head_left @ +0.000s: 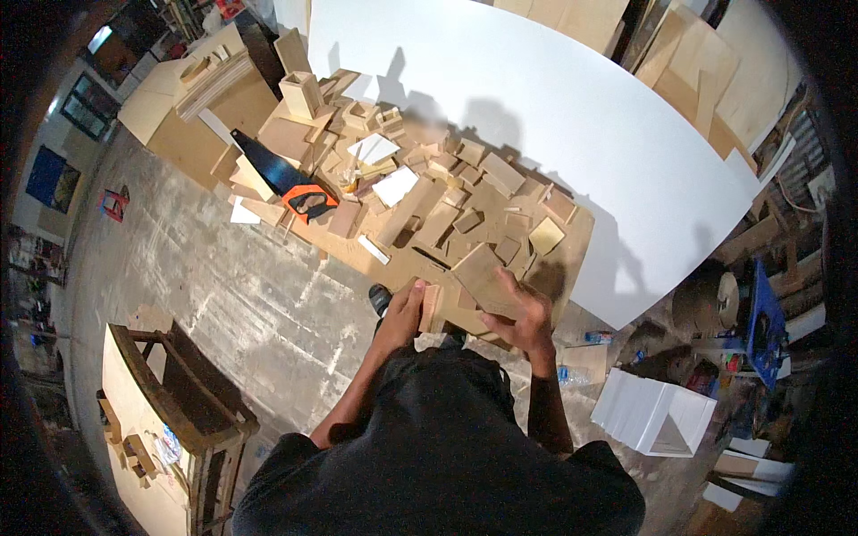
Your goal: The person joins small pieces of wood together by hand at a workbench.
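My left hand (pixel 404 314) is closed round a small wooden block (pixel 432 306) with a finely ridged face, held at the near edge of the wooden worktable (pixel 359 254). To its right, my right hand (pixel 529 317) has its thumb and fingers spread apart over a flat wooden board (pixel 483 275). Whether the fingers touch that board is hard to tell. Many wooden offcuts (pixel 438 223) of different sizes cover the tabletop beyond my hands. Farther left lies a handsaw (pixel 268 166) with a dark blade and an orange and black handle.
A large white panel (pixel 581 134) stands behind the table. At the left are a plywood box (pixel 192 107) and, nearer, a wooden stand (pixel 147 402) with scraps on it. A white box (pixel 643 411) sits on the floor at the right.
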A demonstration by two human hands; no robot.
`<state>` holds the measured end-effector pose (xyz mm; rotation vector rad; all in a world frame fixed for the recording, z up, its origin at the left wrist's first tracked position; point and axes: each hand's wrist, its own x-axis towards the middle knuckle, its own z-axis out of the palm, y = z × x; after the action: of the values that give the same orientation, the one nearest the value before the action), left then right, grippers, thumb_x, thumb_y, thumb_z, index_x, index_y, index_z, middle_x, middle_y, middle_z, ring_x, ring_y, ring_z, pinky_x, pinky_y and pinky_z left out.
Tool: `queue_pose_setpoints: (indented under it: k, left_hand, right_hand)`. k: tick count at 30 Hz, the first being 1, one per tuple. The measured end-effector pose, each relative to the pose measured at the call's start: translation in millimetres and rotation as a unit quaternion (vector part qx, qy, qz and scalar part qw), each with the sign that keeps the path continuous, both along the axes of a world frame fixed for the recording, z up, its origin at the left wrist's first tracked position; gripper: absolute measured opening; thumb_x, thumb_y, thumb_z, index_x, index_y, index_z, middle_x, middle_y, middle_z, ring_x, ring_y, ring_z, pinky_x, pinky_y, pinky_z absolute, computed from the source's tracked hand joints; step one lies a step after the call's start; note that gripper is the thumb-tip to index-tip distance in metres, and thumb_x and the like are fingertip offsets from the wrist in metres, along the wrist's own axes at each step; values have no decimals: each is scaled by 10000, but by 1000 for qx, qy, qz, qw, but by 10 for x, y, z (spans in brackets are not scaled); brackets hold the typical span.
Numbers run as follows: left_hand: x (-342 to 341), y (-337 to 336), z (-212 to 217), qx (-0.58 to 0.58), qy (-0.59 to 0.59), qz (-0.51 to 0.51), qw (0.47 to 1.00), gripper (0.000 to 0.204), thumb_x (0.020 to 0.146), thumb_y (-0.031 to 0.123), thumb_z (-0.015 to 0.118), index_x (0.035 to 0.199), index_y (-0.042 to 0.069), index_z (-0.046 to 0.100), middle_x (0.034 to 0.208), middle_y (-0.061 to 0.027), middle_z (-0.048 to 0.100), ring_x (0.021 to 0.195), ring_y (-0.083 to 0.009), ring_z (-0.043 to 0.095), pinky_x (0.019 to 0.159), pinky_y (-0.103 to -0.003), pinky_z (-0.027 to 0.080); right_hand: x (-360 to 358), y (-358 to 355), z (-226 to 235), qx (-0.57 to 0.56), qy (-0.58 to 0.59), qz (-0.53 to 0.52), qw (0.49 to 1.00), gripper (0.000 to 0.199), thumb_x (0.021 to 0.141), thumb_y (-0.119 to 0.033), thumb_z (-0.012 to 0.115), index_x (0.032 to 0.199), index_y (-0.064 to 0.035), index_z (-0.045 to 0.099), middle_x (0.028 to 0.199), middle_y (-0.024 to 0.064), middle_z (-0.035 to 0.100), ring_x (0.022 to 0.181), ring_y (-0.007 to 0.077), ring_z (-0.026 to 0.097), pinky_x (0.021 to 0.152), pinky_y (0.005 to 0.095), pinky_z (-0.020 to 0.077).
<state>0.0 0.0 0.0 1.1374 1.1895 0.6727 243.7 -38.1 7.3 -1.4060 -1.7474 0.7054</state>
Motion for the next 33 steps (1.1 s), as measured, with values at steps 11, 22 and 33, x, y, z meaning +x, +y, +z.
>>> queue_pose_setpoints:
  k: [11, 22, 33]
  left_hand:
    - [-78, 258, -154, 85, -44, 72, 993, 395, 1039, 343, 342, 947, 13, 540, 820, -73, 536, 784, -158, 490, 753, -293, 415]
    - [-450, 1021, -38, 88, -69, -20, 994, 356, 1034, 323, 371, 968, 2, 510, 751, -74, 481, 723, -152, 462, 700, -304, 419]
    - [-969, 1667, -93, 55, -48, -84, 994, 369, 1041, 335, 344, 998, 9, 512, 765, -91, 490, 737, -160, 458, 727, -320, 427]
  right_hand:
    - [-420, 40, 326, -3, 114, 136, 984, 836, 650, -445, 795, 1311, -7, 529, 1171, 208, 633, 1088, 320, 626, 976, 396, 455]
    - [-831, 636, 577, -1, 51, 91, 995, 706, 698, -335, 821, 1258, 10, 565, 1066, 155, 676, 1029, 291, 648, 921, 382, 474]
    - [-1401, 1273, 573, -28, 51, 47, 997, 707, 640, -168, 839, 1260, 18, 556, 1020, 104, 686, 941, 169, 651, 825, 322, 509]
